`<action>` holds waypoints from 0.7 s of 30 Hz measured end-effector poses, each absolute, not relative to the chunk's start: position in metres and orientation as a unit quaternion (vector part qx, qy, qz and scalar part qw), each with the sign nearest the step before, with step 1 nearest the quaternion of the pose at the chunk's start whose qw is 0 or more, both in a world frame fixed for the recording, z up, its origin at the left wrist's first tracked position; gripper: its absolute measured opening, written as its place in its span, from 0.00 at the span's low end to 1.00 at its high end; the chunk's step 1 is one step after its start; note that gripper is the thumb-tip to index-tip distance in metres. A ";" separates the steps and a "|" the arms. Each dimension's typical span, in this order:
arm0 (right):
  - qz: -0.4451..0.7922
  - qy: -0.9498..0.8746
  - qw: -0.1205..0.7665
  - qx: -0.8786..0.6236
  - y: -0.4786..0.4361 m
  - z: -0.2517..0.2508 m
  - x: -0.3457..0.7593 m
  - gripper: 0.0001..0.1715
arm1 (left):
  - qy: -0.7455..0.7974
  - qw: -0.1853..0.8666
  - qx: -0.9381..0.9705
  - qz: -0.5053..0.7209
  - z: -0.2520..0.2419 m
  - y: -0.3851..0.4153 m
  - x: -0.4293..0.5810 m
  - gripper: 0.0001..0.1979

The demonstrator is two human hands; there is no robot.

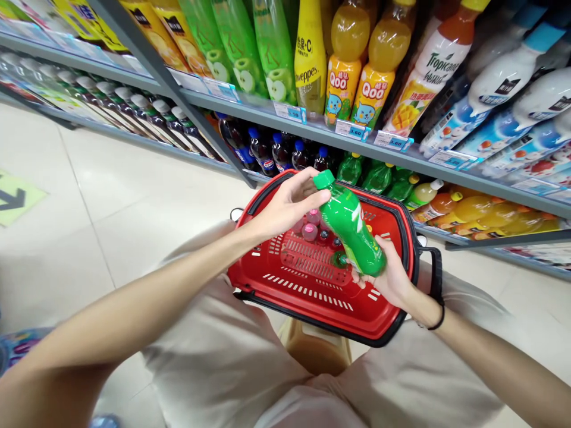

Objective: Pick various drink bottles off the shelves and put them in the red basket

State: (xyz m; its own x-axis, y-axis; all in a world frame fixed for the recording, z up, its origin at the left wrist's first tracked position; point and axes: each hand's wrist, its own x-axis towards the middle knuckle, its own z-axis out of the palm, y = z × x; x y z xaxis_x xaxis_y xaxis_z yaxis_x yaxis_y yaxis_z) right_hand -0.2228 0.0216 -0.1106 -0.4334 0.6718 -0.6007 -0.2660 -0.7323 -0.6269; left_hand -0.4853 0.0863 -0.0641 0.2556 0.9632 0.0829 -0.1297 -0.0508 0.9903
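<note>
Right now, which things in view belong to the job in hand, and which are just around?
In use:
- green bottle, in left hand and right hand
- red basket beneath

Just around:
- shelved Qoo bottles
- shelved Pepsi bottles
- floor arrow sign

Basket [289, 300] stood between the legs [205, 345], other bottles [310, 230] were inside, held bottle [354, 223] was above it between left hand [292, 203] and right hand [395, 273], cola bottles [281, 154] stood beyond, under the shelf [320, 123], floor arrow [13, 201] lay left.
</note>
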 end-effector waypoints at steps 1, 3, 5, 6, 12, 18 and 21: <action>0.816 -0.220 0.285 -0.452 0.021 -0.112 -0.224 0.33 | 0.373 0.576 0.556 0.470 -0.063 0.085 -0.486 0.19; 0.816 -0.206 0.280 -0.462 0.020 -0.115 -0.225 0.34 | 0.354 0.587 0.566 0.458 -0.060 0.080 -0.487 0.20; 0.822 -0.196 0.265 -0.464 0.019 -0.119 -0.225 0.36 | 0.339 0.599 0.574 0.444 -0.057 0.075 -0.487 0.23; 0.828 -0.194 0.253 -0.461 0.018 -0.122 -0.224 0.37 | 0.335 0.599 0.580 0.439 -0.054 0.072 -0.486 0.24; 0.876 -0.200 0.180 -0.400 0.013 -0.132 -0.222 0.42 | 0.307 0.590 0.601 0.443 -0.045 0.060 -0.479 0.25; 0.803 -0.250 0.301 -0.449 0.010 -0.136 -0.230 0.33 | 0.294 0.535 0.655 0.445 -0.042 0.047 -0.472 0.27; 0.801 -0.265 0.296 -0.448 0.009 -0.140 -0.231 0.31 | 0.323 0.462 0.708 0.426 -0.044 0.046 -0.469 0.29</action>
